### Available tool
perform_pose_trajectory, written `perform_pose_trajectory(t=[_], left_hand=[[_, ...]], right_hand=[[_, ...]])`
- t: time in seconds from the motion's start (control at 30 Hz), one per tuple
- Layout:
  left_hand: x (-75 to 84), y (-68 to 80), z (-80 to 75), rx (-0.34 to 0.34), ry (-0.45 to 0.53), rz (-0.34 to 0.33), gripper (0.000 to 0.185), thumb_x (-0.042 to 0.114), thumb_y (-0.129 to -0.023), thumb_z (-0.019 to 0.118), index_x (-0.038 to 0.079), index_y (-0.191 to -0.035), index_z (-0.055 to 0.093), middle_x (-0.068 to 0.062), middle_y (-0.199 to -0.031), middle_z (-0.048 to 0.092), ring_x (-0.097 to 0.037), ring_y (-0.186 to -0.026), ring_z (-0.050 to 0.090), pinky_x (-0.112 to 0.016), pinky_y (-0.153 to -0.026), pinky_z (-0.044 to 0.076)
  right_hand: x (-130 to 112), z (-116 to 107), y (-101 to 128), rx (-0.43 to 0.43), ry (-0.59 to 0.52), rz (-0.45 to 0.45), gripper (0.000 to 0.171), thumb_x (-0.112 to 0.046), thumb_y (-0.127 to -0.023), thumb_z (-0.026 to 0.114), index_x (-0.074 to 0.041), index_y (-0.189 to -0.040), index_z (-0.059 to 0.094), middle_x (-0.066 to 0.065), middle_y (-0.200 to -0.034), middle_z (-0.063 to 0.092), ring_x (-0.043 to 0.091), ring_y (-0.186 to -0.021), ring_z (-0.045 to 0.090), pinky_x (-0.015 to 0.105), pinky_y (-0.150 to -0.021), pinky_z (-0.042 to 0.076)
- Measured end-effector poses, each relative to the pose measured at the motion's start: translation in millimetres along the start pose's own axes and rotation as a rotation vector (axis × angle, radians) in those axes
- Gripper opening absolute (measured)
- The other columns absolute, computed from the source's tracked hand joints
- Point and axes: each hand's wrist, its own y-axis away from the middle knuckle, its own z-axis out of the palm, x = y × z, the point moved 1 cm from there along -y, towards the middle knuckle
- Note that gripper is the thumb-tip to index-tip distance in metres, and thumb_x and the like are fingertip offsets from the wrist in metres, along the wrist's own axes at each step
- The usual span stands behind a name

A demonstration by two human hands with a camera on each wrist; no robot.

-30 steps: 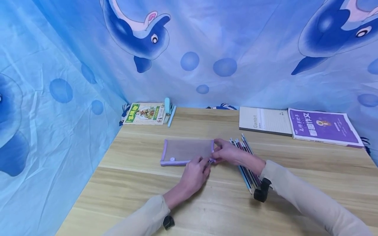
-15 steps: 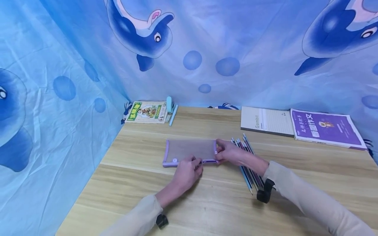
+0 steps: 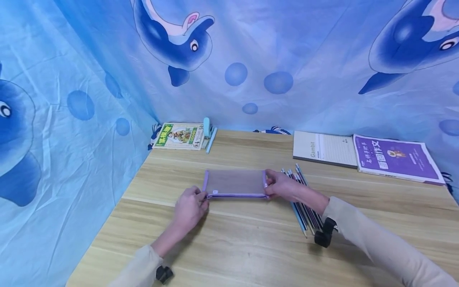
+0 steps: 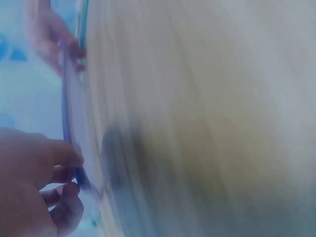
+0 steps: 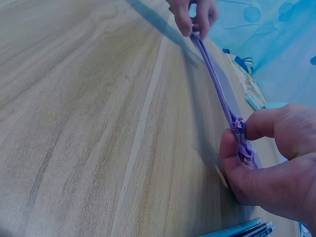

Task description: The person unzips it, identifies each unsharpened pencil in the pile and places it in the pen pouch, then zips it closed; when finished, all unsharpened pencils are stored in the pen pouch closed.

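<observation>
A: Head view, and there's one mesh pouch point(image 3: 234, 182) with purple trim, lying flat mid-bench point(image 3: 251, 247). Two hands on it. The left hand point(image 3: 189, 207) has its fingers pinched at the pouch's left near corner, right where the zip line ends.

B: And the right hand point(image 3: 281, 186) is clamped on the pouch's right end, thumb and fingers grasping the trim. Count the rest for me?

A: Right of the pouch, one bundle of pencils point(image 3: 303, 199), several, too tightly packed to count, partly hidden under the right wrist. Behind the pouch, three books: a green-covered one point(image 3: 179, 136) to the far left, a grey notebook point(image 3: 324, 148) and a purple book point(image 3: 394, 158) to the far right. One pale blue pen point(image 3: 210, 140) lies just beside the green book.

B: Left wrist view now, badly blurred. One pouch point(image 4: 74, 128) seen edge-on, left-hand fingers point(image 4: 64, 163) curled round its near end, the other hand point(image 4: 52, 34) at the far end.

A: Right wrist view, much sharper. The right hand point(image 5: 269, 165) pinches the pouch's point(image 5: 217, 89) purple end tab between thumb and forefinger; the left hand point(image 5: 193, 15) pinches the far end. The zip edge runs taut between them, and pencil point(image 5: 237, 229) tips peek in below the pouch.
</observation>
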Motion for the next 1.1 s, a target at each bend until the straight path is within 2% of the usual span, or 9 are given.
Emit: perform_pose_trajectory(t=[0.1,0.27,0.47,0.63,0.73,0.93,1.0,1.03,1.1], left_hand=[[-13.7,8.1,-9.4,0.019,-0.042,-0.016,0.025,0.000,-0.067,0.087,0.000,-0.091,0.077,-0.009,-0.081,0.063,-0.019,-0.065,0.056,-0.026,-0.053,0.052],[-22.9,17.2,-13.1,-0.015,-0.054,-0.029,0.023,0.001,-0.071,0.086,0.001,-0.092,0.077,-0.008,-0.081,0.061,-0.018,-0.063,0.057,-0.022,-0.051,0.052],[-22.1,19.8,-12.2,-0.029,-0.024,-0.079,0.030,-0.001,-0.072,0.084,-0.001,-0.102,0.076,-0.011,-0.089,0.062,-0.020,-0.068,0.058,-0.026,-0.053,0.053],[-14.5,19.6,-11.9,-0.077,-0.039,-0.121,0.052,0.003,-0.071,0.084,-0.002,-0.121,0.069,-0.016,-0.104,0.062,-0.028,-0.083,0.058,-0.031,-0.057,0.053],[-2.9,12.4,-12.1,-0.111,-0.017,-0.068,0.061,0.008,-0.073,0.084,0.001,-0.130,0.064,-0.017,-0.114,0.061,-0.033,-0.096,0.057,-0.039,-0.068,0.057],[22.3,-21.1,-1.8,-0.238,0.048,0.139,0.058,0.019,-0.078,0.084,0.005,-0.131,0.064,-0.015,-0.118,0.061,-0.034,-0.105,0.056,-0.055,-0.092,0.049],[25.7,-31.4,2.3,-0.292,0.040,0.187,0.056,0.021,-0.080,0.083,0.005,-0.131,0.065,-0.014,-0.116,0.062,-0.032,-0.103,0.058,-0.064,-0.101,0.040],[26.7,-35.6,3.6,-0.322,0.035,0.197,0.055,0.021,-0.081,0.082,0.006,-0.131,0.065,-0.014,-0.115,0.062,-0.031,-0.102,0.059,-0.066,-0.103,0.038],[27.3,-42.3,5.2,-0.383,0.023,0.210,0.056,0.023,-0.081,0.082,0.007,-0.132,0.065,-0.013,-0.113,0.063,-0.028,-0.097,0.061,-0.075,-0.105,0.025]], right_hand=[[-1,1,-1,0.004,0.017,-0.003,0.095,0.015,-0.078,0.062,0.003,-0.158,0.010,0.024,-0.118,0.042,0.033,-0.103,0.057,0.036,-0.078,0.059],[0,3,2,0.015,0.038,0.000,0.094,0.013,-0.079,0.064,0.004,-0.157,0.012,0.024,-0.119,0.042,0.033,-0.103,0.055,0.035,-0.078,0.059],[-2,5,2,0.028,0.058,0.012,0.091,0.010,-0.081,0.064,0.003,-0.157,0.015,0.023,-0.119,0.044,0.033,-0.105,0.056,0.035,-0.079,0.058],[-5,4,0,0.033,0.114,0.008,0.090,0.009,-0.081,0.065,0.005,-0.156,0.016,0.024,-0.118,0.048,0.032,-0.102,0.058,0.035,-0.078,0.058],[-8,3,-1,0.030,0.145,-0.001,0.088,0.008,-0.082,0.065,0.008,-0.155,0.016,0.025,-0.117,0.049,0.030,-0.099,0.060,0.035,-0.077,0.059],[-12,1,0,0.027,0.141,-0.001,0.086,0.008,-0.083,0.065,0.009,-0.154,0.019,0.025,-0.116,0.051,0.030,-0.095,0.063,0.036,-0.078,0.059],[-11,1,0,0.020,0.135,-0.005,0.086,0.008,-0.082,0.066,0.009,-0.154,0.019,0.026,-0.116,0.052,0.030,-0.094,0.063,0.036,-0.078,0.060],[-11,1,0,0.016,0.132,-0.008,0.086,0.009,-0.082,0.066,0.009,-0.154,0.020,0.026,-0.116,0.052,0.030,-0.093,0.064,0.037,-0.078,0.060],[-11,2,0,0.009,0.131,-0.010,0.085,0.008,-0.082,0.067,0.009,-0.154,0.021,0.025,-0.115,0.053,0.030,-0.092,0.064,0.036,-0.077,0.060]])
